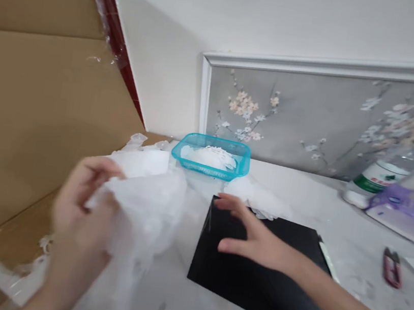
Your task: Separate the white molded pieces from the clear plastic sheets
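Observation:
My left hand [81,209] is closed on a bunch of thin white translucent plastic wrap [145,208], lifted a little above the table at the lower left; the hand is blurred by motion. My right hand [253,233] lies open, fingers stretched out flat, on a black sheet [273,287] that rests on the white table [360,212]. Its fingertips reach the sheet's far left corner. Behind both hands stands a turquoise plastic basket [210,156] holding white lacy pieces. More white material [259,195] lies just beyond the black sheet.
A large cardboard panel [35,115] leans along the left. A grey floral picture [323,120] stands against the wall. At the right are a green-capped bottle [385,172], a purple packet [407,209] and small dark red snips [391,267].

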`<state>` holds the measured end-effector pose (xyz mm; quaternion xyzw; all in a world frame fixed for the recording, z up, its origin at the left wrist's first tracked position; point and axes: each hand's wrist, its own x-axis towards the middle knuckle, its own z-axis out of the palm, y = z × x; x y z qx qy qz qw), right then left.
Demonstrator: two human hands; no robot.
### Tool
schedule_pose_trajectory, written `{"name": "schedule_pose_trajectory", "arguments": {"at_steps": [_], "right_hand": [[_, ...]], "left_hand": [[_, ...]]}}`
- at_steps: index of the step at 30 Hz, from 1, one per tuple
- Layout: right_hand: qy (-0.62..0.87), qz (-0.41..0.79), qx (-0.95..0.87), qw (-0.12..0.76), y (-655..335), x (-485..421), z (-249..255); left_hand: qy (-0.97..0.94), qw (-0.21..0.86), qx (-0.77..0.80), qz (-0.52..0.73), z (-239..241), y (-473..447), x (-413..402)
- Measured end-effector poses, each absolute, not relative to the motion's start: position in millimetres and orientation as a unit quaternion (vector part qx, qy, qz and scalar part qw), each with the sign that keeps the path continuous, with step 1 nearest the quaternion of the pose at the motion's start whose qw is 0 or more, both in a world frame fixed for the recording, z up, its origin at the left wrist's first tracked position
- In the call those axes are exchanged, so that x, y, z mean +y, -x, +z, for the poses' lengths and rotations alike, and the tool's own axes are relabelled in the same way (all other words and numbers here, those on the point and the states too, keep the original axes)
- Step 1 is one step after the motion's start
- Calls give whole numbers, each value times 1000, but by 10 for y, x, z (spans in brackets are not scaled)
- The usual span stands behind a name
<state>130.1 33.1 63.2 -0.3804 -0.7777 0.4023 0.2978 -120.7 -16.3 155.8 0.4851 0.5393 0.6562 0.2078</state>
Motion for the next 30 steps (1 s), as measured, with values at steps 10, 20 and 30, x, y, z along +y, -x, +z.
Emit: {"name": "schedule_pose_trajectory", "arguments": {"at_steps": [10, 20, 30], "right_hand": [[520, 511, -570, 380, -1782, 52, 686], [731, 103, -621, 263, -1673, 656, -132], [686, 46, -618, 381, -1481, 580, -37]], "left_hand": [[-526, 358, 620, 459, 1098, 739, 397], [-642, 351, 581, 355, 201, 683, 684], [-571, 380, 574, 448, 48, 802, 704]]}}
